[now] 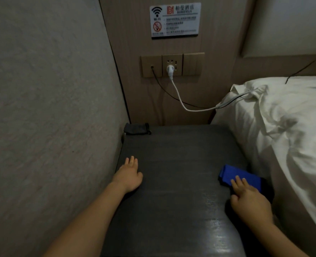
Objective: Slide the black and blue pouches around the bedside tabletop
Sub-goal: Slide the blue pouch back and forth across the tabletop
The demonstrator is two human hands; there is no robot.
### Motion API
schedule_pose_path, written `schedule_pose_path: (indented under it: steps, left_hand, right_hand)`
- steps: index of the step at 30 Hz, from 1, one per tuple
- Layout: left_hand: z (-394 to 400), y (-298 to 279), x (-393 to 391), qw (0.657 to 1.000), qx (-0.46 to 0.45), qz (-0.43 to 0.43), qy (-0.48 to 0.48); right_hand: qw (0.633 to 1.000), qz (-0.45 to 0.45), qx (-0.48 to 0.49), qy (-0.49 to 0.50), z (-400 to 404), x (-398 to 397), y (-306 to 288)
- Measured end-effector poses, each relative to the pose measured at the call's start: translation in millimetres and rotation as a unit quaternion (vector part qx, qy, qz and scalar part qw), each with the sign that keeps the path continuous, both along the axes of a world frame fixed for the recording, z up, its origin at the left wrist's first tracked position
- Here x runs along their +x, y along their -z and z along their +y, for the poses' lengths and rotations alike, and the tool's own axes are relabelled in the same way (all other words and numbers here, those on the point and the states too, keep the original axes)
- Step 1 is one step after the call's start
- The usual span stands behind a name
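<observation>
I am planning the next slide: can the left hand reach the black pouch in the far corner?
Probably yes. The left hand lies flat on the tabletop, on the black pouch's side, with only bare surface between them.

Dark tabletop (172, 164) bears black pouch (136, 129) and blue pouch (237, 176).
</observation>
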State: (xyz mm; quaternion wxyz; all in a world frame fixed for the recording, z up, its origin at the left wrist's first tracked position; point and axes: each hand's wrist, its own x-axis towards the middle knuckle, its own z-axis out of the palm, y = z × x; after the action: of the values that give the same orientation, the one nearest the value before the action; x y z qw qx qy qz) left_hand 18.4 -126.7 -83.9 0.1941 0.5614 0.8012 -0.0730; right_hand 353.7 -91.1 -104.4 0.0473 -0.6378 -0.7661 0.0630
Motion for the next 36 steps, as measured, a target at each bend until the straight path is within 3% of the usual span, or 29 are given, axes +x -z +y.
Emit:
schedule_pose_path:
  steps: [4,6,16,28,36]
  left_hand:
    - [5.6,-10.2,-6.8,0.999,-0.027,-0.018,0.005]
    - [9.5,-16.9,-9.7,0.998,-0.048,-0.027,0.006]
    - [15.5,-21.3,-19.8,0.999,-0.038,-0.009,0.005]
    - [20.2,-22.7,-21.6,0.998,-0.044,0.016,0.033]
    - [17.6,-19.8,-17.6,0.998,-0.052,0.007,0.021]
  right_hand:
    - [0.999,0.014,0.040,-0.025,-18.5,-40.6,5.9]
    - [0.994,0.068,0.059,-0.067,-28.7,-71.1,9.4]
    - [0.977,0.098,0.018,-0.191,-70.7,-208.7,5.8]
    - [0.951,0.137,-0.012,-0.277,-100.2,-284.9,11.3]
    - [0.929,0.155,-0.005,-0.335,-102.0,-254.5,16.8]
